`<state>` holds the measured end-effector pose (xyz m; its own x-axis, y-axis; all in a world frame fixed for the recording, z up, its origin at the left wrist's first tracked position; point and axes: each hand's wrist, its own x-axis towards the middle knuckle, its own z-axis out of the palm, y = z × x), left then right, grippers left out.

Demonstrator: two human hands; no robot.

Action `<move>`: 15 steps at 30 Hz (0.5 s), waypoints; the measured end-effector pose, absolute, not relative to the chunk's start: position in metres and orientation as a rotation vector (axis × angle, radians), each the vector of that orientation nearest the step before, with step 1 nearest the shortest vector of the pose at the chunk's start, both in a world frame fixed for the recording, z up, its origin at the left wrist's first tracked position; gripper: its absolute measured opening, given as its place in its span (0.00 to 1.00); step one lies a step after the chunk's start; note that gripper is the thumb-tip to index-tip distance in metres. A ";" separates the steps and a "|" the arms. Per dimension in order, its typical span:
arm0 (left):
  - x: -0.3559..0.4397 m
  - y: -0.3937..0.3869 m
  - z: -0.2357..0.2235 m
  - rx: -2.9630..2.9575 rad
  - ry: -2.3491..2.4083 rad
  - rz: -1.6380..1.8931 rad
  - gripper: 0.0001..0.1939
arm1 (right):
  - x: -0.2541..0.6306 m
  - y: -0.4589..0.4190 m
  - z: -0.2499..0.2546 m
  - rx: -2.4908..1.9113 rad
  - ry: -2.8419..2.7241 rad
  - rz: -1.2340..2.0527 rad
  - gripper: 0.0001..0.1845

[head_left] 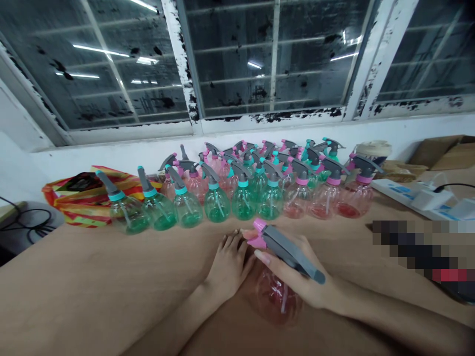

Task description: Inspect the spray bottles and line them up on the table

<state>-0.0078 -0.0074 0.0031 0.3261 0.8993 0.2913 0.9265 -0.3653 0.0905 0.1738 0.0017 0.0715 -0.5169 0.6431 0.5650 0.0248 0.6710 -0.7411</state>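
In the head view, a round, clear plastic spray bottle with a pinkish tint (278,296) sits low in the middle, above a light brown wooden tabletop (92,282), its pale dip tube showing through the wall. Its grey plastic spray head with pink nozzle and trigger (291,249) slants across, the nozzle aimed up and to the left, the grey rear end to the right.

The right hand (311,277) is closed around the top of this bottle. Its thumb lies along the near side, just below the spray head, and a fingertip pokes out on the left between the pink nozzle and the pink trigger. The other fingers are mostly hidden behind the grey head, so their exact curl cannot be told. The round body hangs below the thumb; whether its base touches the wood is unclear.

The left hand (230,262) lies palm down to the left of the bottle, fingers loosely extended and slightly apart, with nothing visible in its grasp. Its fingertips are near the nozzle and the right hand's protruding fingertip.

Beyond both hands stands a front row of round, clear plastic spray bottles with green or pink liquid (243,202), well apart from the fingers.
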 end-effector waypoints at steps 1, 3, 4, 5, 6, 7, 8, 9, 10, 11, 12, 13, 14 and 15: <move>-0.008 -0.008 0.004 -2.491 -1.712 -0.443 0.15 | 0.174 0.002 0.072 -0.514 -1.980 0.874 0.05; -0.007 -0.008 0.004 -2.496 -1.706 -0.445 0.15 | 0.174 0.002 0.072 -0.510 -1.987 0.883 0.05; -0.007 -0.007 0.003 -2.489 -1.705 -0.448 0.15 | 0.174 0.001 0.072 -0.509 -1.991 0.880 0.05; -0.008 -0.007 0.002 -2.477 -1.707 -0.449 0.15 | 0.174 0.001 0.072 -0.508 -1.991 0.872 0.05; -0.008 -0.006 0.001 -2.461 -1.713 -0.447 0.15 | 0.174 0.001 0.072 -0.508 -1.991 0.862 0.05; -0.008 -0.006 -0.001 -2.443 -1.723 -0.442 0.15 | 0.173 0.001 0.072 -0.505 -1.992 0.853 0.04; -0.008 -0.005 -0.002 -2.426 -1.732 -0.435 0.15 | 0.173 0.001 0.072 -0.506 -1.991 0.845 0.04; -0.008 -0.005 -0.004 -2.414 -1.741 -0.429 0.15 | 0.173 0.001 0.073 -0.507 -1.992 0.839 0.04; -0.009 -0.005 -0.005 -2.410 -1.744 -0.424 0.15 | 0.174 0.001 0.073 -0.510 -1.991 0.829 0.04; -0.009 -0.004 -0.005 -2.418 -1.740 -0.420 0.16 | 0.174 0.002 0.074 -0.511 -1.987 0.817 0.05; -0.010 -0.004 -0.006 -2.433 -1.729 -0.414 0.17 | 0.174 0.002 0.074 -0.512 -1.984 0.810 0.06; -0.011 -0.004 -0.007 -2.451 -1.717 -0.410 0.17 | 0.174 0.002 0.075 -0.513 -1.983 0.807 0.07; -0.011 -0.004 -0.008 -2.459 -1.709 -0.409 0.18 | 0.174 0.002 0.075 -0.510 -1.985 0.810 0.07; -0.011 -0.004 -0.008 -2.457 -1.708 -0.409 0.18 | 0.174 0.002 0.076 -0.503 -1.988 0.816 0.07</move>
<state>-0.0113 -0.0038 -0.0083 0.3261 0.9003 0.2881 0.9331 -0.3554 0.0544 0.1740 0.0023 0.0756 -0.5115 0.6246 0.5902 0.0297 0.6992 -0.7143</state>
